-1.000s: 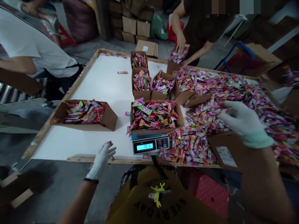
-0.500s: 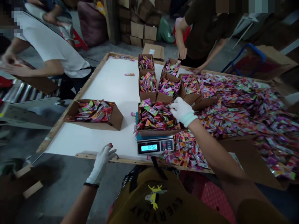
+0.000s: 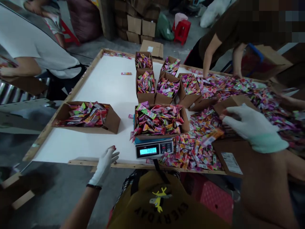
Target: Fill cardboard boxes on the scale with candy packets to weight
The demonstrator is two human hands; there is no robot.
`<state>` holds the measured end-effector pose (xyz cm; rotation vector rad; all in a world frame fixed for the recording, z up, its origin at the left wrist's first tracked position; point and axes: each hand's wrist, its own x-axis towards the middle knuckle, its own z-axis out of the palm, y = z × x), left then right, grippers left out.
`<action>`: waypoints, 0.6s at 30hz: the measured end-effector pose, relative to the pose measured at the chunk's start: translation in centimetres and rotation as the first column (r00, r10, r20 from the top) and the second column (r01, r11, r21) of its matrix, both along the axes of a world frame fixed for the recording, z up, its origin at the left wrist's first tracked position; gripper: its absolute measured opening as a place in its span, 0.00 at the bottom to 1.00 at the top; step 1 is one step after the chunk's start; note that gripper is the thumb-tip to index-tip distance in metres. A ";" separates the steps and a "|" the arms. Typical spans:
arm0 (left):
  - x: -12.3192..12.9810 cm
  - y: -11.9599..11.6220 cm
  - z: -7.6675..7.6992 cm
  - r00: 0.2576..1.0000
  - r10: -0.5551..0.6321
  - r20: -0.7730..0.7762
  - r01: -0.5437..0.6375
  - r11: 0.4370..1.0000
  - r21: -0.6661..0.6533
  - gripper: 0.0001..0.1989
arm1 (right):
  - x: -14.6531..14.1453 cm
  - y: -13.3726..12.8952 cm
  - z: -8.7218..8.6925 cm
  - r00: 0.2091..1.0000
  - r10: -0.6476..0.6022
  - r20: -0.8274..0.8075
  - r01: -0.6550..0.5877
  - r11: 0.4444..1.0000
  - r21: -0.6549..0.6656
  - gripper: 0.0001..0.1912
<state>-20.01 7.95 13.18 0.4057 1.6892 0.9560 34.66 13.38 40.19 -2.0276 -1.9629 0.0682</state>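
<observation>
My left hand [image 3: 105, 167], in a white glove with bare fingertips, is open and empty beside the table's front edge. A shallow cardboard box [image 3: 162, 137] full of small colourful packets rests on a digital scale [image 3: 154, 149], whose lit digits are blurred. My right hand [image 3: 250, 125], also gloved, hangs over the packet pile on the right, thumb and forefinger apart, with nothing visible between them. Below its fingertips a blurred orange-and-white packet [image 3: 211, 137] appears loose in the air. An open cardboard box [image 3: 231, 156] lies beneath this hand, partly hidden by it.
Another filled box [image 3: 111, 119] stands on the left of the white table [image 3: 102, 86]. Several filled boxes [image 3: 145, 97] are grouped at the back. Loose packets [image 3: 190, 149] spread across the right. A co-worker's arms [image 3: 211, 58] reach into the far pile; another person [image 3: 40, 47] is at the left.
My right hand has left the box on the scale and moved right, over the pile. The far co-worker has shifted right, arms now in the packets. My left hand has hardly moved.
</observation>
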 end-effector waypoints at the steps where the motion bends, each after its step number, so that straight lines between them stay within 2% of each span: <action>1: 0.5 0.3 -0.1 1.000 -0.017 0.004 0.017 1.000 -0.001 0.20 | -0.8 0.2 -0.3 1.000 0.010 -0.002 -0.010 1.000 0.013 0.16; 3: 1.3 0.8 -0.1 0.999 -0.050 0.008 0.050 0.999 0.005 0.21 | -3.8 1.5 -1.6 0.996 0.075 -0.055 -0.074 0.997 0.020 0.16; 5: 1.8 1.3 -0.1 0.997 -0.071 0.004 0.071 0.997 0.009 0.20 | -7.8 3.5 -3.9 0.988 0.119 -0.097 -0.119 0.993 0.000 0.17; 8: 2.0 1.8 0.0 0.997 -0.075 -0.007 0.075 0.997 0.005 0.19 | -12.7 6.7 -7.3 0.995 0.063 -0.072 -0.067 0.996 -0.055 0.16; 10: 1.7 1.7 0.1 0.998 -0.068 -0.010 0.068 0.998 0.004 0.18 | -14.1 7.9 -8.5 0.996 0.041 -0.077 -0.046 0.997 -0.067 0.11; 11: 1.5 1.6 0.1 0.998 -0.063 -0.011 0.063 0.998 0.003 0.18 | -14.1 8.1 -8.5 0.994 0.046 -0.104 -0.052 0.997 -0.052 0.10; 13: 1.0 1.4 0.1 0.999 -0.047 -0.010 0.047 0.999 0.001 0.16 | -13.0 7.4 -7.3 0.975 0.066 -0.212 -0.068 0.998 0.002 0.11; 15: 0.3 1.4 0.2 1.000 -0.019 0.005 0.019 1.000 -0.006 0.16 | -10.6 5.4 -5.0 0.941 0.058 -0.333 -0.044 0.998 0.050 0.14; 18: -1.2 2.9 0.9 0.991 0.103 0.082 -0.103 0.995 -0.013 0.14 | -5.8 1.2 -1.0 0.887 -0.063 -0.457 0.103 0.993 0.063 0.17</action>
